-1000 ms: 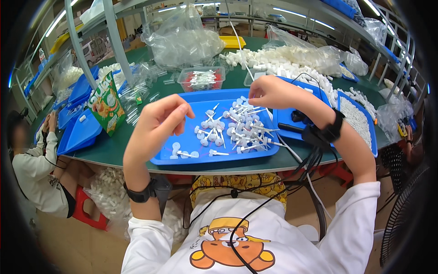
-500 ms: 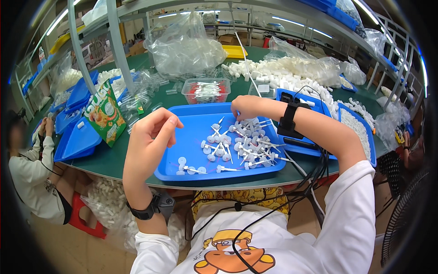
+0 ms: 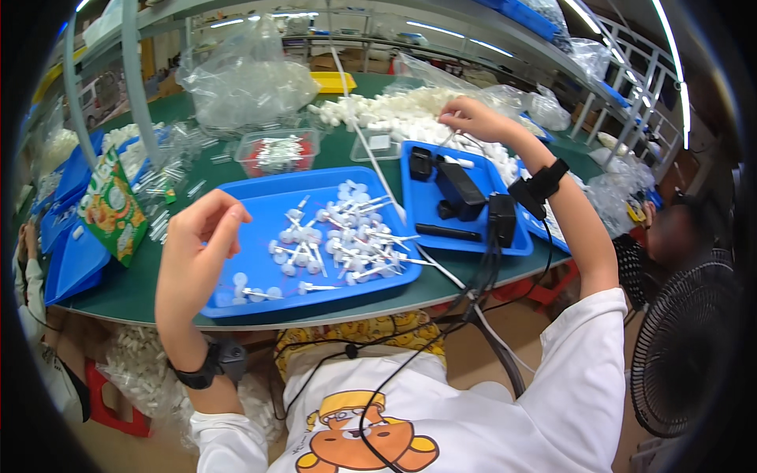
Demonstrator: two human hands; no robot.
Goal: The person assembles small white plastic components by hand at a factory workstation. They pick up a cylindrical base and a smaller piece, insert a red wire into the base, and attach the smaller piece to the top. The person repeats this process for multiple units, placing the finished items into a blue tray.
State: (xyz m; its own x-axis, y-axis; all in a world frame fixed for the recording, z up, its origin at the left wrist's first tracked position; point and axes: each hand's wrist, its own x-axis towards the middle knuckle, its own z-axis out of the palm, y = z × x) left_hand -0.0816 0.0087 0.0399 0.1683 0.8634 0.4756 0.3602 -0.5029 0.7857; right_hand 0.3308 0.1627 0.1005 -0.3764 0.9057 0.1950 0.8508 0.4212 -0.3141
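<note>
Reach in progress at upper right of centre: right hand [image 3: 473, 118] stretched out over the heap of small white plastic pieces [image 3: 386, 114], fingertips drawn together low against the pile. Pinched on a piece or just short of one? Cannot tell from this angle.

Left hand [image 3: 197, 244] hovering left of centre, above the near-left part of the wide blue plastic tray [image 3: 236, 303], fingers loosely curled, thumb apart, gripping nothing visible. Across the middle of that tray, a scatter of white plastic stems with round caps [image 3: 347, 232], some crossing one another.

Probably best handled like this: pinch one single piece off the top of the heap rather than digging in, and lift straight up to avoid dragging neighbours off. Mind the forearm over the smaller blue tray [image 3: 465, 244] with the black box-shaped devices [image 3: 461, 191] and the dark cables running from them, an easy snag for the wrist strap. Keep the waiting hand low and open over the wide tray, close to the stems, ready to meet the other.
</note>
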